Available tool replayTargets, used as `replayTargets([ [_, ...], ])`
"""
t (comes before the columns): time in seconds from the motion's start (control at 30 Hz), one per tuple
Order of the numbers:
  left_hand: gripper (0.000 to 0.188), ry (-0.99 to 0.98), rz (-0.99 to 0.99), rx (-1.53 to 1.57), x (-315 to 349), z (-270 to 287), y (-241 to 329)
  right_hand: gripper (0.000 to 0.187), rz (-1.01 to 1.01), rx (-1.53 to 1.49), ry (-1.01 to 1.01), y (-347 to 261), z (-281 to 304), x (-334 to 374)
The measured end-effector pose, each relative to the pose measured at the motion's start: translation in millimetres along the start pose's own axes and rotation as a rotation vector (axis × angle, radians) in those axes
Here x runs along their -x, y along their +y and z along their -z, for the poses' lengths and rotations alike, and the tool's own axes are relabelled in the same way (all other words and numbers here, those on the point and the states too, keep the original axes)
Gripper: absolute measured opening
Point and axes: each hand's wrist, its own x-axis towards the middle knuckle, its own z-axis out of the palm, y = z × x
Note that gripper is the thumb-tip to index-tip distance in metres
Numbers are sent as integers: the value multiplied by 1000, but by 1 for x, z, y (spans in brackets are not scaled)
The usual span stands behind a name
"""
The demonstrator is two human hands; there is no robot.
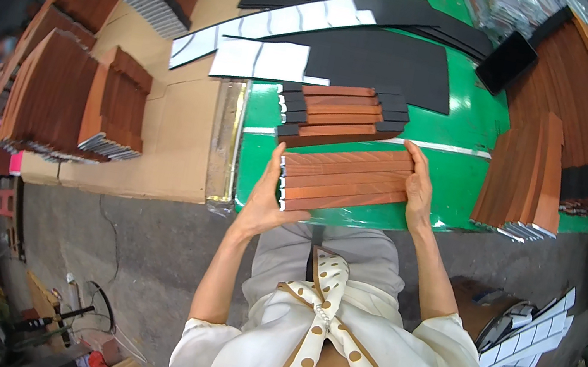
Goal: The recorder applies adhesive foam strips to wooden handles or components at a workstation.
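Observation:
Between my two hands is a bundle of brown wood-grain strips [345, 181], several laid side by side, with pale cut ends showing at the left. My left hand [264, 198] wraps its left end, thumb up along the end and fingers toward the near edge. At the other end, my right hand [419, 190] presses with its fingers closed against the strips. Just beyond lies a second bundle of similar strips [342, 113], with black pieces at both ends. Both bundles are over the green tabletop [467, 139].
Black foam sheets [393, 67] and white backing sheets [261, 60] lie behind the bundles. Stacks of brown strips [51, 90] stand on cardboard [176, 139] at the left. More strip stacks [519, 176] stand right, near a black phone [506, 62]. A drum [481, 303] sits on the floor.

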Motion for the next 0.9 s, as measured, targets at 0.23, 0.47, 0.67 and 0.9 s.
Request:
replayTargets([
  [0.23,99,157,-273,-98,11,0,28,44,129,-61,157,11,7,7],
  [0.47,101,144,-331,-258,14,-11,-10,44,48,170,70,3,4,17],
  [0.67,90,189,-371,-264,11,3,32,43,101,93,118,-9,15,4],
  [0.9,95,192,-411,-266,21,-2,9,37,188,93,98,-7,15,10],
])
